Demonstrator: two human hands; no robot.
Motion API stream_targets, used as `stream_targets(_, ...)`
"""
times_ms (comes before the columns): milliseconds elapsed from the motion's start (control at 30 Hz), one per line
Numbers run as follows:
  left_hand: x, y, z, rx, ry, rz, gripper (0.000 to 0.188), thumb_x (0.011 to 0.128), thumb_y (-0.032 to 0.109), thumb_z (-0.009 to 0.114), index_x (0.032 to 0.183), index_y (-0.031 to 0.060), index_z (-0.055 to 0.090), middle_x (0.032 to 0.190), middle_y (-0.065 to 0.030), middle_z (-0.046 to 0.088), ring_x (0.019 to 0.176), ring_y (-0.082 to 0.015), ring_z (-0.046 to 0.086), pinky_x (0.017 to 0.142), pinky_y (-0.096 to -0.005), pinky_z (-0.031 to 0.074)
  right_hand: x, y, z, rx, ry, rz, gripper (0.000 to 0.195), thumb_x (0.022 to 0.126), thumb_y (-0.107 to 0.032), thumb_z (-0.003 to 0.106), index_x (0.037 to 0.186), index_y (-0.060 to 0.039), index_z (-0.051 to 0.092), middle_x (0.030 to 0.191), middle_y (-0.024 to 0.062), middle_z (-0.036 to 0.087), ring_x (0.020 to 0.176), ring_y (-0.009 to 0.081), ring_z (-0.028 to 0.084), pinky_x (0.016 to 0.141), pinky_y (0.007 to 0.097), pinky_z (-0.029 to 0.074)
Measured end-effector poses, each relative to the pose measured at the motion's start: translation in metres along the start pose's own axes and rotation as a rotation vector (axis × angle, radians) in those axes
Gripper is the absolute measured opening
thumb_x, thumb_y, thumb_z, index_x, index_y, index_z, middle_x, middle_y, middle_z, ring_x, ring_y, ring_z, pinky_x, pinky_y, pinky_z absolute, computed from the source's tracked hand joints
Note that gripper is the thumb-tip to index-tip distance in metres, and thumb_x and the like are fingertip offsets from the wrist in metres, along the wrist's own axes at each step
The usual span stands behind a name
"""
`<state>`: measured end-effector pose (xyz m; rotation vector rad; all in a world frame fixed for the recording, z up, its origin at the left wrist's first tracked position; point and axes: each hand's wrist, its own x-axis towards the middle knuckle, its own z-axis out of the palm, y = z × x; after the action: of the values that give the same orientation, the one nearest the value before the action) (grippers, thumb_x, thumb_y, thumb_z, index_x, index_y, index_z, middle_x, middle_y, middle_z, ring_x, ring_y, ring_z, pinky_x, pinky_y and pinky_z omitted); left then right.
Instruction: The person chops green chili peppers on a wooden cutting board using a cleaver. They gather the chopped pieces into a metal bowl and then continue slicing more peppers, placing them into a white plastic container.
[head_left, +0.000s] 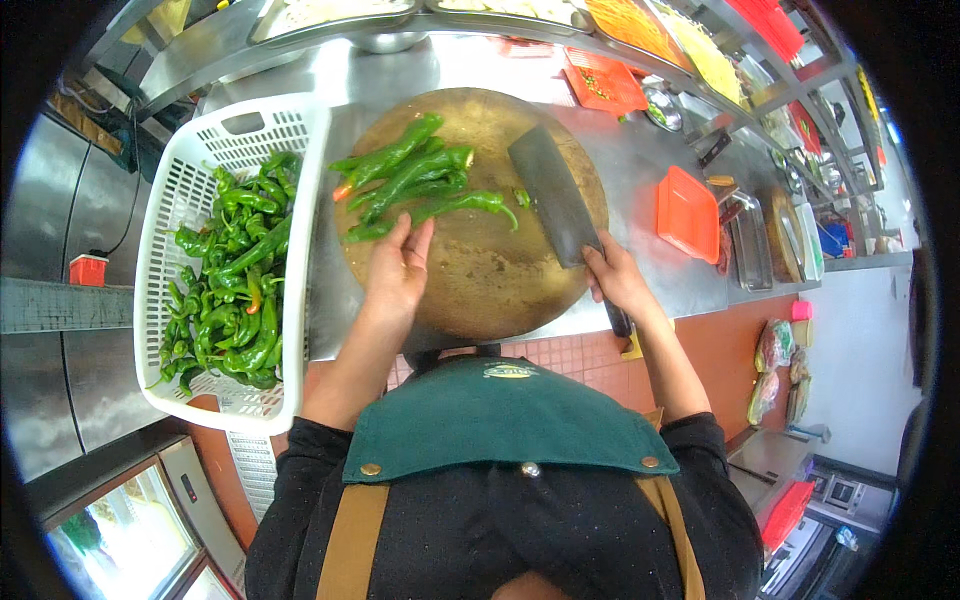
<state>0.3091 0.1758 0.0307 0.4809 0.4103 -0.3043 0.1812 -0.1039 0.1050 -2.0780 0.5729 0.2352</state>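
Observation:
Several long green chili peppers (412, 165) lie side by side on a round wooden chopping board (480, 277); one has an orange-red tip. My left hand (400, 266) is at the board's near left, fingers apart, its fingertips against the nearest pepper (465, 204). My right hand (616, 274) grips a dark-bladed cleaver (551, 191) at the junction of blade and handle. The blade lies over the board's right side, pointing away from me. Beside its left edge is a small green pepper piece (521, 197).
A white plastic basket (306, 262) full of green peppers stands left of the board. On the steel counter (637, 150) to the right are an orange plastic basket (688, 216), a red basket (607, 79) and a metal bowl (664, 109). Trays of shredded vegetables (630, 26) line the shelf above.

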Motion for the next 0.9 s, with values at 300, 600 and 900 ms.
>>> stream_targets(300,-0.061,-0.013,-0.012,0.701,0.064,-0.254,0.022,0.100,0.023,0.057,0.107,0.0014,0.059,0.103,-0.0147,0.068,0.103,-0.0277,0.066,0.087,-0.0337,0.057,-0.016,0.006,-0.014,0.058,-0.115,-0.097,0.037,0.099,-0.015,0.048,0.131,0.0018,0.042,0.066,0.0066,0.060,0.050,0.0138,0.056,0.049,0.0282,0.046)
stream_targets(600,0.024,-0.069,0.018,2.093,-0.104,1.215,0.030,0.080,0.011,0.069,0.110,0.0104,0.066,0.121,-0.0113,0.057,0.100,-0.0338,0.056,0.083,-0.0456,0.046,-0.005,0.015,-0.014,-0.030,-0.165,-0.201,0.025,0.099,-0.016,0.048,0.119,-0.0010,0.046,0.061,0.0105,0.059,0.047,0.0187,0.057,0.048,0.0328,0.047)
stream_targets(900,0.035,-0.076,0.008,1.962,-0.185,1.238,0.023,0.079,0.002,0.063,0.100,0.0091,0.068,0.102,-0.0074,0.062,0.091,-0.0310,0.059,0.079,-0.0422,0.051,0.013,0.020,-0.007,-0.349,-0.149,-0.295,0.023,0.098,-0.016,0.048,0.116,-0.0013,0.045,0.065,0.0196,0.062,0.054,0.0334,0.063,0.053,0.0452,0.050)
